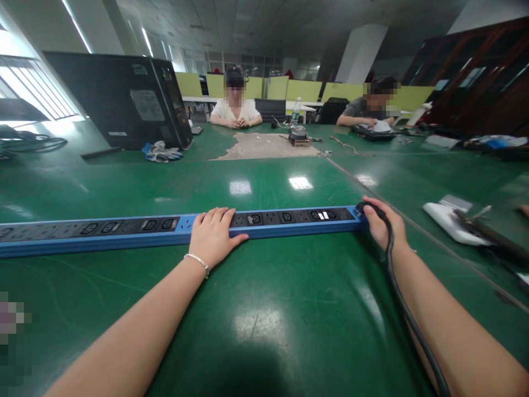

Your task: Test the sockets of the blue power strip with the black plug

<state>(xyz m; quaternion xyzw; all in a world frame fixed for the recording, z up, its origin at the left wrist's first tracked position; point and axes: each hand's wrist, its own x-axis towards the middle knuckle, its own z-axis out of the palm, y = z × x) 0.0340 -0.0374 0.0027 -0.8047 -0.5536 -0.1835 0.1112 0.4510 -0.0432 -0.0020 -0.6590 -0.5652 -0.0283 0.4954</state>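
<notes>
A long blue power strip [136, 229] with black sockets lies across the green table. My left hand [212, 234] rests over its middle, fingers on top and thumb along the near side, gripping it. At the strip's right end my right hand [384, 223] is closed round the black cable [397, 292], close to where it meets the strip. From there the cable hangs down over my right forearm toward the bottom edge.
Across the green table [264, 182] sit two people. A black computer case [124, 105] and gloves [162, 151] are at the back left. A water bottle [296, 112] stands at the back, and a white object [450, 223] lies at right.
</notes>
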